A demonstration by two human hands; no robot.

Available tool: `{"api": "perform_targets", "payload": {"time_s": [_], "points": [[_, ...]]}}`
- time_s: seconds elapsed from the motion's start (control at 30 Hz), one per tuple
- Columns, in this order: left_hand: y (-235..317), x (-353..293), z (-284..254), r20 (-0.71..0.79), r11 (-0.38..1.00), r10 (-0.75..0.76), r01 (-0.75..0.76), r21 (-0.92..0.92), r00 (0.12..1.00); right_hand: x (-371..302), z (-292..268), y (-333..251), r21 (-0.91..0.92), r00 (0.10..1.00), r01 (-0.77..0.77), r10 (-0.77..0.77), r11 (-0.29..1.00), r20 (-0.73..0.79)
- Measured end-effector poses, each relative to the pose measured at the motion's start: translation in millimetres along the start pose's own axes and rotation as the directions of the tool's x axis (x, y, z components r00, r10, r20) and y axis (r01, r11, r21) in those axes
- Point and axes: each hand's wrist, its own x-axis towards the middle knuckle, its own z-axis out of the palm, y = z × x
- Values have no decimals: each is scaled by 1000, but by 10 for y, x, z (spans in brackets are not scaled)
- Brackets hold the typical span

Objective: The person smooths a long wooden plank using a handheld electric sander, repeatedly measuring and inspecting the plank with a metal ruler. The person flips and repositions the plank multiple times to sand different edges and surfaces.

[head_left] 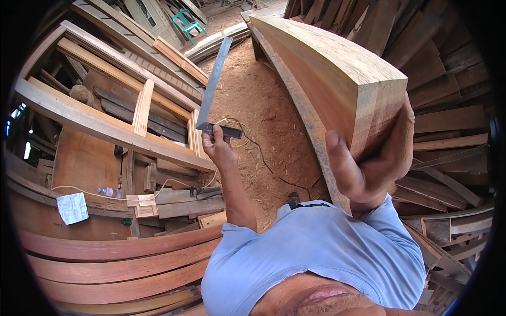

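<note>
In my left hand (pixel 220 149) is a try square (pixel 214 84), gripped by its dark stock, its long grey blade pointing up and away from me. My right hand (pixel 371 152) wraps round the near end of a thick wooden beam (pixel 316 58), thumb on one side and fingers on the other. The beam is pale on top and reddish on its side, and it stretches away from me above a long, narrow bench (pixel 301 113). The square and the beam are apart.
To the left lies a wooden frame (pixel 95 117) with crossbars. Reddish curved boards (pixel 121 267) are at the lower left, near a paper sheet (pixel 72 208) and a plastic bottle (pixel 109 192). A cable (pixel 258 147) crosses the sawdust-covered floor. Stacked planks (pixel 448 108) fill the right. A green chair (pixel 188 25) stands far off.
</note>
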Motion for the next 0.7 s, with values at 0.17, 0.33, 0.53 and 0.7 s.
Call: {"api": "perform_targets", "payload": {"time_s": [0.17, 0.33, 0.53, 0.7], "points": [[6, 66, 66, 31, 998, 48, -49, 27, 998, -70, -29, -32, -4, 998, -55, 55, 998, 41], [10, 262, 362, 148, 988, 106, -121, 92, 983, -203, -108, 4, -27, 987, -51, 54, 998, 150], [-463, 1047, 819, 271, 924, 227, -295, 245, 936, -356, -184, -21, -25, 954, -42, 48, 999, 296], [-1228, 1646, 1466, 357, 902, 182, -300, 309, 916, -637, -136, 8, -14, 970, -14, 17, 1000, 241]]}}
